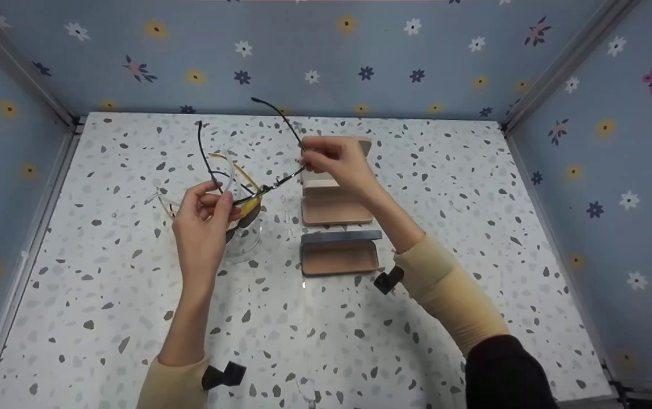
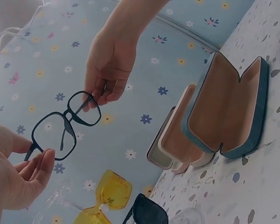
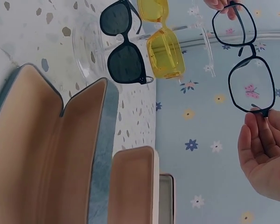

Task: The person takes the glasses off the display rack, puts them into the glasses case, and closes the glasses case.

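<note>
The left hand (image 1: 201,218) pinches one corner of the black-framed glasses (image 1: 265,190), the right hand (image 1: 342,163) the other, raised above the bench (image 1: 280,329). Below are yellow glasses (image 3: 165,50) and dark sunglasses (image 3: 125,61); alongside, an open blue case (image 1: 340,257), then a cream case (image 1: 337,210) and seemingly a third case (image 3: 166,198), partly hidden.

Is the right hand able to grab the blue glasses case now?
Probably not straight away: the right hand is holding the black-rimmed glasses. Otherwise the way looks free; nothing covers the open blue case.
</note>
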{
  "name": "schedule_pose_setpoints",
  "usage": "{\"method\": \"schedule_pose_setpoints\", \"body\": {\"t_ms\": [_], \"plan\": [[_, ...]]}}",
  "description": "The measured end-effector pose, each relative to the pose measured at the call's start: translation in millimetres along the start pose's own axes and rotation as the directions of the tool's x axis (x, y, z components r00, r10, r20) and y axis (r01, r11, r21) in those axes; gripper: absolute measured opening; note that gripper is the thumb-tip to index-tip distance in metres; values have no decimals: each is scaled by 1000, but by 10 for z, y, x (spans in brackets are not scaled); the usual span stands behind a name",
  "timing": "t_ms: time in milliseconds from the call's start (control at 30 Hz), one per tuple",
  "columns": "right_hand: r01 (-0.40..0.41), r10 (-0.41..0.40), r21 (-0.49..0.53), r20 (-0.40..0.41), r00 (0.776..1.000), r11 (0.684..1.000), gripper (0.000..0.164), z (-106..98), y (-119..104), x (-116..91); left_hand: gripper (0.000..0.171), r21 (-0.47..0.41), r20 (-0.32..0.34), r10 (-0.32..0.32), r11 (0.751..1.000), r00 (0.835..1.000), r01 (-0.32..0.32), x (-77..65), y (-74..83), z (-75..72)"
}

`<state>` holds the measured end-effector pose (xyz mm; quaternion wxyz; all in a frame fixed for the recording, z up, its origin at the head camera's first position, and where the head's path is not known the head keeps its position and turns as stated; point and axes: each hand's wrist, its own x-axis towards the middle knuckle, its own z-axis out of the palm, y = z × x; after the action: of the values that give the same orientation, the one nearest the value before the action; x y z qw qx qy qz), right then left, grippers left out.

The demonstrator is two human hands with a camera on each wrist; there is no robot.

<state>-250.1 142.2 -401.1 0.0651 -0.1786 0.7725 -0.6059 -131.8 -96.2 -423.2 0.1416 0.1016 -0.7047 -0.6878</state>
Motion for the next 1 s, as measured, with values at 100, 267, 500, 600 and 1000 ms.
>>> {"method": "schedule_pose_setpoints", "body": {"t_ms": [100,267,500,600,1000], "plan": [[14,-13,16,-40,999,1000,30,-73,52,-53,31,-5,16,22,1000,1000,-22,26,-18,85],[-6,11,40,-116,993,999,28,-191,130,-149,31,26,43,56,998,997,-57,66,-59,236],[1,6,40,-194,981,999,28,-333,189,-287,35,11,78,97,995,992,-98,126,-103,429],[8,2,46,-219,976,999,28,-372,198,-331,38,24,92,97,995,991,-99,137,-105,490],[11,-4,20,-314,950,1000,32,-517,321,-538,46,39,171,192,979,966,-202,190,-219,709]]}}
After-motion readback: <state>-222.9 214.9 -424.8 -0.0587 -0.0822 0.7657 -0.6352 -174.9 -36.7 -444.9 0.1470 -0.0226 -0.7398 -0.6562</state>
